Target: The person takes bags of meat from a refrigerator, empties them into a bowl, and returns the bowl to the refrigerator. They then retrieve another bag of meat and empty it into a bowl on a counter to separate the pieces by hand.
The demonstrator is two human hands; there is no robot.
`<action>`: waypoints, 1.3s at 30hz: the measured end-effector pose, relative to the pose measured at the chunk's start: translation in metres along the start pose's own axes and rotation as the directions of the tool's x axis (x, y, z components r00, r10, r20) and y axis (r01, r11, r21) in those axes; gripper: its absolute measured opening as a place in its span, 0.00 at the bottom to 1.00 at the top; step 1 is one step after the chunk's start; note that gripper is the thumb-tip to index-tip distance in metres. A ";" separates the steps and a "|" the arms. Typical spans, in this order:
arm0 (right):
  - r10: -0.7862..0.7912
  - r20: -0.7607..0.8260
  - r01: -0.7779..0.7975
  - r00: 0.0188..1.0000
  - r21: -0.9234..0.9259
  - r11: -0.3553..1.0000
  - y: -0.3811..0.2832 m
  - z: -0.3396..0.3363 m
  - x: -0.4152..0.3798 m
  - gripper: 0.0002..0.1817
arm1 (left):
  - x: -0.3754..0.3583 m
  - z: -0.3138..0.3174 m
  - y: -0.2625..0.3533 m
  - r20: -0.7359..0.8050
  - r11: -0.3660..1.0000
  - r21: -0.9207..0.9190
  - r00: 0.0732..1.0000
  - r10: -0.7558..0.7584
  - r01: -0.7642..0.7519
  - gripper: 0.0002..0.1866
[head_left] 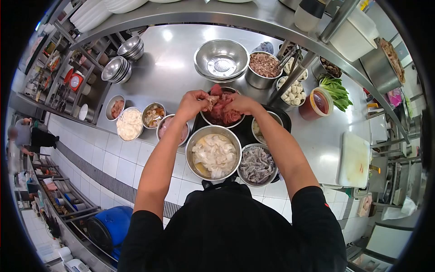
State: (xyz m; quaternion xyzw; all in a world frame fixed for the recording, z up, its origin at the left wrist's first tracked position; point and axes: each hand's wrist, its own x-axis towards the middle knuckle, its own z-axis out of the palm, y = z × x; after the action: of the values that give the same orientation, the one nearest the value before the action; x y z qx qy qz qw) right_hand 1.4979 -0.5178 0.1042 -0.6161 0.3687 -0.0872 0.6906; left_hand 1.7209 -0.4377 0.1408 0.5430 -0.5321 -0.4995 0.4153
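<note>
Red sliced meat [223, 115] fills a metal bowl on a black tray. My left hand [194, 105] is over the bowl's left side, its fingers pinched on a small brownish piece of meat [211, 102]. At the bowl's right side, my right hand [240, 104] has its fingers closed on the red meat. Just below, nearer my body, stands a metal bowl of pale white slices [214, 155]. A bowl of grey strips [257, 165] is to its right. Another bowl [267, 127] is partly hidden behind my right forearm.
Left of the tray stand small bowls of pale food [130, 123] and pink meat [174, 130]. Beyond are stacked strainers [222, 59], minced meat [263, 64], white pieces [292, 92], a red sauce tub [316, 104] and greens [335, 92]. A shelf post [294, 75] rises at right. A person stands far left.
</note>
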 end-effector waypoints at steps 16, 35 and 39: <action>-0.423 -0.367 0.271 0.828 -0.399 0.876 -0.054 -0.006 -0.015 0.16 | 0.026 0.013 0.033 0.025 0.990 -0.068 0.992 -0.120 0.122 0.11; -0.368 -0.404 0.246 0.837 -0.322 0.914 -0.022 -0.004 -0.038 0.12 | 0.066 0.041 0.037 0.200 0.977 0.141 0.962 -0.187 0.160 0.11; -0.251 -0.495 0.173 0.832 -0.198 0.965 -0.030 -0.017 -0.047 0.10 | 0.061 0.056 0.004 -0.080 0.637 0.765 0.967 0.242 -0.096 0.08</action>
State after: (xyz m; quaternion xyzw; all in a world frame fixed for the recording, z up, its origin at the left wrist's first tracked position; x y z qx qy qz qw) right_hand 1.4641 -0.5108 0.1506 -0.6556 0.4748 -0.2982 0.5057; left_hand 1.6606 -0.4943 0.1294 0.6553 -0.7014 -0.1421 0.2419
